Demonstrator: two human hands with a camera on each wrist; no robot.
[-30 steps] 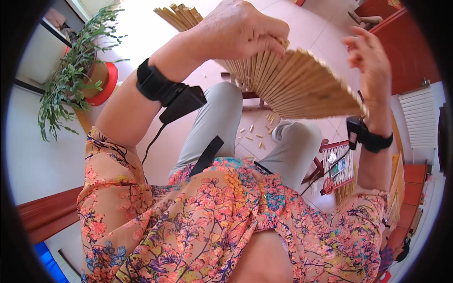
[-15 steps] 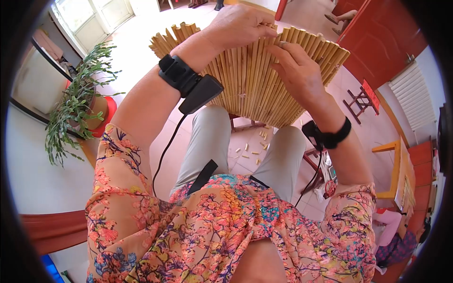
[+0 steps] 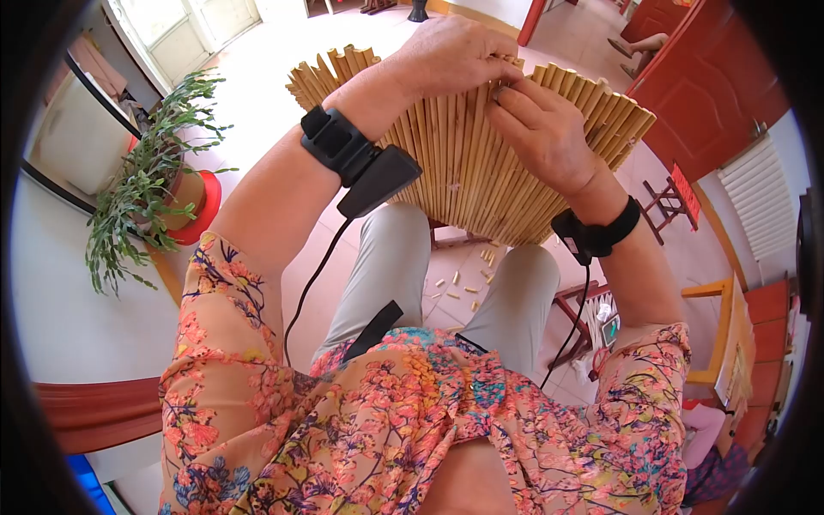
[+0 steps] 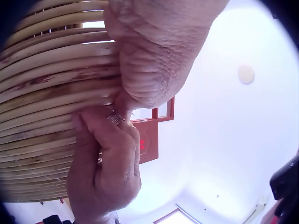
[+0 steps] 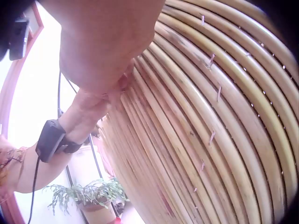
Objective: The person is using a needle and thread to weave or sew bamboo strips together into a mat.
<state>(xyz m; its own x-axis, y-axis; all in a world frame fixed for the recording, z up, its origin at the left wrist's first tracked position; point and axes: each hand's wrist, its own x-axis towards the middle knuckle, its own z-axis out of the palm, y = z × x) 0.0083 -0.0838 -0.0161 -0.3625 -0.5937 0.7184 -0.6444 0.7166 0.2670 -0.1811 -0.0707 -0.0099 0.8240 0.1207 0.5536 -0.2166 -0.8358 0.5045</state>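
Note:
A fan-shaped mat of straight tan stalks (image 3: 446, 163), joined side by side, spreads upright in front of the knees. At the middle of its upper edge my two hands meet. My left hand (image 3: 455, 56) reaches over from the left, its fingers bent and pinching the stalk ends. My right hand (image 3: 549, 133) lies against the near face, thumb and fingers curled at the same edge; a ring (image 4: 115, 118) shows on it in the left wrist view. Short bits of thread (image 5: 211, 60) stick out of the stalks in the right wrist view. Both sets of fingertips are largely hidden.
Short cut stalk pieces (image 3: 456, 279) lie scattered on the tiled floor between the feet. At left stands a potted plant (image 3: 142, 176) on a red dish. A small folding stool (image 3: 674, 202) and a wooden frame (image 3: 721, 330) are at right. Cables run from both wrist cameras.
The mat has swung from a tilted, near edge-on position to facing me. My right hand came in from the far right to join my left at the top edge, and its fingers have closed in there.

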